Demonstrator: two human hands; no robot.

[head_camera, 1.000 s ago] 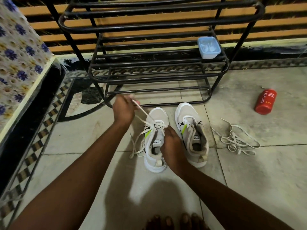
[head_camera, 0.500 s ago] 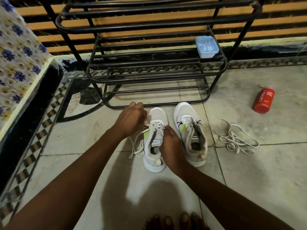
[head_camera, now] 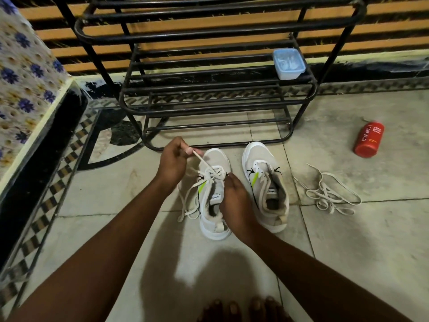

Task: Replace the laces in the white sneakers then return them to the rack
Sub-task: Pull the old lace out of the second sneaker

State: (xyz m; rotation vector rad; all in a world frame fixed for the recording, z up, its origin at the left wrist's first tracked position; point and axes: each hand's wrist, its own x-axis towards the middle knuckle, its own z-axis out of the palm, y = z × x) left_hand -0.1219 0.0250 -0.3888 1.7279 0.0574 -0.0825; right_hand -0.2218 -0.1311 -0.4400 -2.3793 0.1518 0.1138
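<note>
1. Left hand [head_camera: 173, 162] pinches one lace [head_camera: 203, 161] end, which runs taut up and left from the laced sneaker [head_camera: 218, 156].
2. Right hand [head_camera: 234, 201] curls over that sneaker's collar and grips it, fingertips at the eyelets.
3. Unlaced sneaker [head_camera: 257, 156] stands just beside it. Both are on the floor tiles before the rack [head_camera: 209, 89].
4. Loose lace [head_camera: 329, 194] lies heaped to the right, with a red bottle [head_camera: 369, 142] beyond.

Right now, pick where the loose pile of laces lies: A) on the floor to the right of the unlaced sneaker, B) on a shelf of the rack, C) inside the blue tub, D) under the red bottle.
A: the loose laces lie in a tangle on the floor, just right of the unlaced sneaker.
</note>
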